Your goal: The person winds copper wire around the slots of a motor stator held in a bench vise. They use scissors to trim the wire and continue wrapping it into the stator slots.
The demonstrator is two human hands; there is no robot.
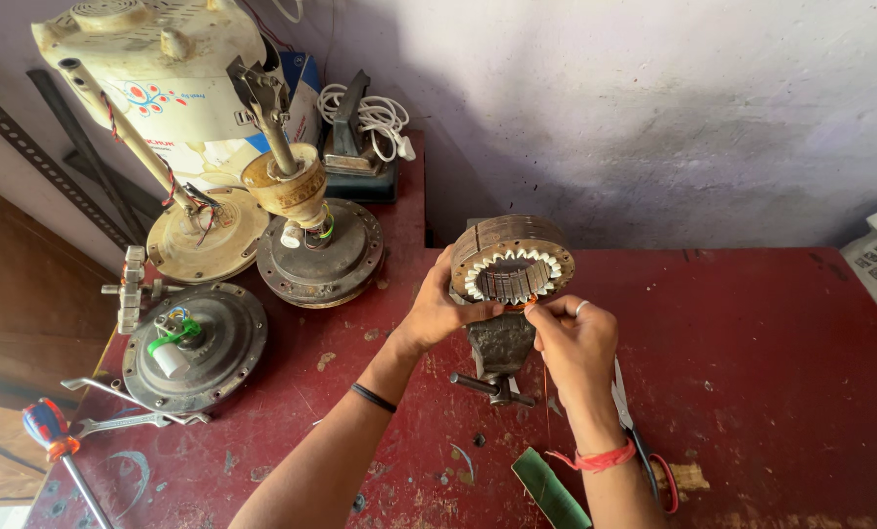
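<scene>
Right side: we see bare red table point(752, 343).
Left side: fan motors point(198, 343) crowd our way.
Near edge: scissors point(634, 431) lie.

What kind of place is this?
Probably a small fan-motor repair shop. Both hands work on a stator clamped in a vise, with opened fan motors and a screwdriver on the red bench.
</scene>
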